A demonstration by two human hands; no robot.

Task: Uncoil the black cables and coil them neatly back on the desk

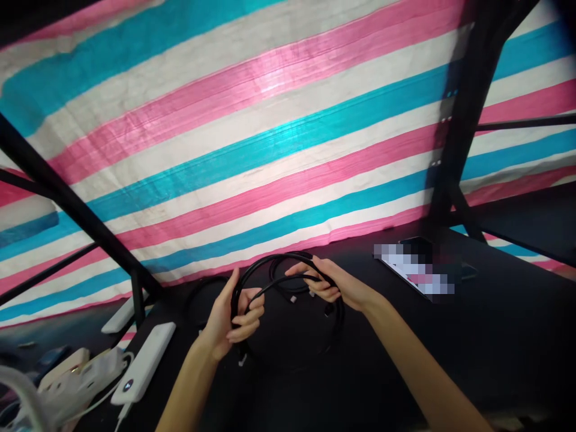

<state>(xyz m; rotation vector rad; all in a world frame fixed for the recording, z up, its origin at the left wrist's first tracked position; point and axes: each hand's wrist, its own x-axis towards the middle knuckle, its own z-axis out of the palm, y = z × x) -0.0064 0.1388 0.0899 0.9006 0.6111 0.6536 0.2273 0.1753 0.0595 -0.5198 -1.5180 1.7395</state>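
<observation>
A black cable [274, 262] arches in a loop above the dark table [495, 336]. My left hand [234, 318] is closed round the loop's left side, fingers curled over the strands. My right hand [328, 282] grips the loop's right side, fingers wrapped round it. A loose end with a small pale plug [293, 298] hangs between my hands, and another plug end [243, 360] dangles below my left hand. More coils of black cable [202, 294] lie on the table behind.
A white power bank [144, 363] lies at the left beside a white power strip [72, 384] with cords. A blurred-out flat device [414, 267] rests at the back right. Black frame bars [468, 120] stand before a pink, blue and white striped tarp [252, 132].
</observation>
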